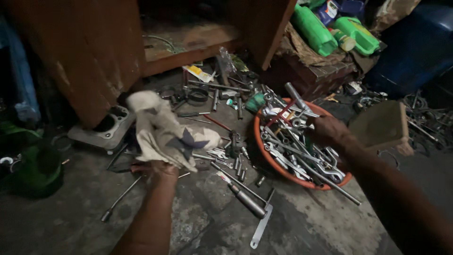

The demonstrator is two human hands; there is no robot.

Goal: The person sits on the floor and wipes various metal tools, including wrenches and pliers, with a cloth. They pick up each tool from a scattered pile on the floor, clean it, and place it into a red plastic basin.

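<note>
1. The left hand [163, 169] is closed on a stained, pale rag [165, 130], which stands bunched above it, at about 9 o'clock from the basin.
2. The right hand [330, 132] reaches into an orange basin [264, 156] on the concrete floor [212, 222]; its fingers curl down among the metal, but I cannot tell what they grip.
3. The basin is heaped with wrenches [292, 156], spanners and long steel bars, some poking over its rim at 5 o'clock.
4. Loose sockets, bolts and a long-handled tool [245, 198] lie scattered on the floor between rag and basin.
5. At 12 to 1 o'clock, green plastic jugs [314, 30] lie near a wooden cabinet [94, 47].
6. A grey engine cylinder block [106, 127] sits at 9 o'clock, beside the cabinet.
</note>
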